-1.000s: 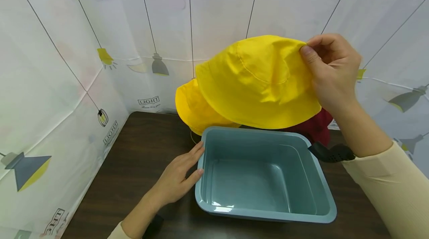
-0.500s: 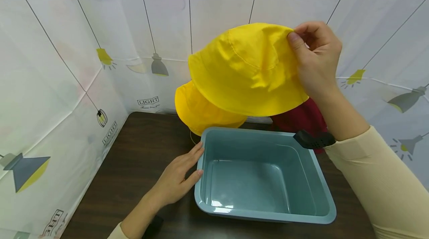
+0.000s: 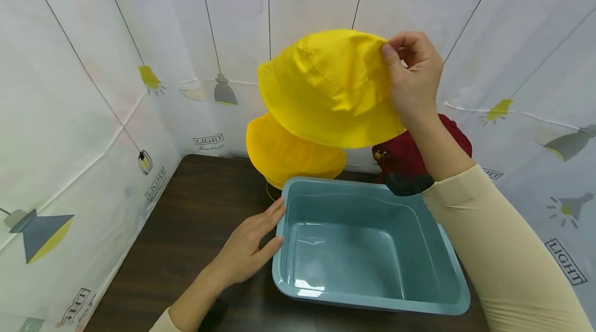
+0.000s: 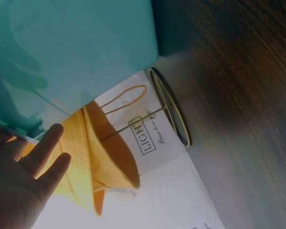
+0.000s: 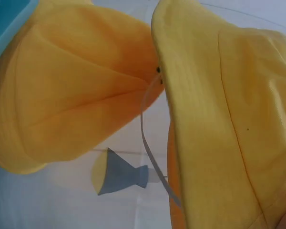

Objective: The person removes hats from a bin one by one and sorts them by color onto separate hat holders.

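My right hand [image 3: 414, 76] pinches the crown edge of a bright yellow bucket hat [image 3: 330, 89] between thumb and fingers, holding it up behind the basin. In the right wrist view, a pale cord hangs from the brim of this yellow hat [image 5: 200, 119]. A second, deeper yellow hat [image 3: 293, 156] sits behind the basin, partly covered by the raised one. The fingers of my left hand [image 3: 244, 249] lie straight against the left rim of a blue-grey plastic basin [image 3: 344, 254]. Nothing lies inside the basin.
A dark red cap [image 3: 405, 153] stands at the back right, partly behind my right arm. Under the second hat, a thin metal stand with a ring base [image 4: 187, 142] rests on the dark wooden table [image 3: 200, 208]. A lamp-printed cloth [image 3: 186, 27] hangs behind and left.
My right hand has moved left and slightly up with the yellow bucket hat, showing more of the red cap and the second hat. My left hand stays at the basin's rim.
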### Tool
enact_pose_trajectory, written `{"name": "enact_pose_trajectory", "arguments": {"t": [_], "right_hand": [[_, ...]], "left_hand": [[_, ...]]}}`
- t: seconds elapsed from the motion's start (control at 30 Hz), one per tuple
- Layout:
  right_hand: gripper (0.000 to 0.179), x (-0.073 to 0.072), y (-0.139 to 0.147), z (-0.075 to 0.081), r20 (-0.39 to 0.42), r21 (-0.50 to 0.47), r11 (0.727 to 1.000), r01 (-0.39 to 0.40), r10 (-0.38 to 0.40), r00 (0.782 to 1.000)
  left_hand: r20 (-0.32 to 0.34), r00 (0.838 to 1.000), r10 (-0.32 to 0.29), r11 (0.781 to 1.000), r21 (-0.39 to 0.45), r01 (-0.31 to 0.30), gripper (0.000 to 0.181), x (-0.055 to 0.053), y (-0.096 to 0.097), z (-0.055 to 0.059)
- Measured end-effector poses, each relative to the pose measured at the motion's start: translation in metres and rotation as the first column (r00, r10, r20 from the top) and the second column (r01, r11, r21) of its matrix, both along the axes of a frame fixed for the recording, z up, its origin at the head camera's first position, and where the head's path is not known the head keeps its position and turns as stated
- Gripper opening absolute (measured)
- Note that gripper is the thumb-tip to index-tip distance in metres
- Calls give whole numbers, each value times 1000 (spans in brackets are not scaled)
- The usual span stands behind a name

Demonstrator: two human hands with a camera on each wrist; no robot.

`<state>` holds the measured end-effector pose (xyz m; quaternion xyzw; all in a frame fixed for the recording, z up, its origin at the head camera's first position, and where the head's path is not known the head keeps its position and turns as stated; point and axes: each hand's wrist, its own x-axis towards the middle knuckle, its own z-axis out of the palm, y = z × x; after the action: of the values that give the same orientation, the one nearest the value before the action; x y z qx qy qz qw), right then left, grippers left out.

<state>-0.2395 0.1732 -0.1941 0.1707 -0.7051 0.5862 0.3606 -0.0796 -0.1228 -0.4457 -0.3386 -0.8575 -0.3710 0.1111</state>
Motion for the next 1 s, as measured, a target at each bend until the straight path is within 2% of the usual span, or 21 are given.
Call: {"name": "enact_pose_trajectory", "arguments": {"t": [0.2,0.4,0.7,0.83,1.0], "right_hand": [[6,-10,-10,-18,-8,30,999,-45,45,999],[6,-15,-23,-30,38,37,996,-81,79,996],[8,-22,-34,-49,55,68,993,-95,91,994],[2,-25,-37,-56,62,67,992,-111,107,992],[10,-29,-39,-65,79,75,990,-123,117,990]], "left_hand": [[3,1000,8,1000,8,-8,58,2,-1,0],[0,1000,21,1000,6,-21,58,3,-2,0],[17,1000,21,1000,-8,-21,59,4,-3,-1],[24,999,28,999,-17,-28,60,4,-3,-1],[41,999,26,1000,-10,-26,60,4,-3,1]]}}
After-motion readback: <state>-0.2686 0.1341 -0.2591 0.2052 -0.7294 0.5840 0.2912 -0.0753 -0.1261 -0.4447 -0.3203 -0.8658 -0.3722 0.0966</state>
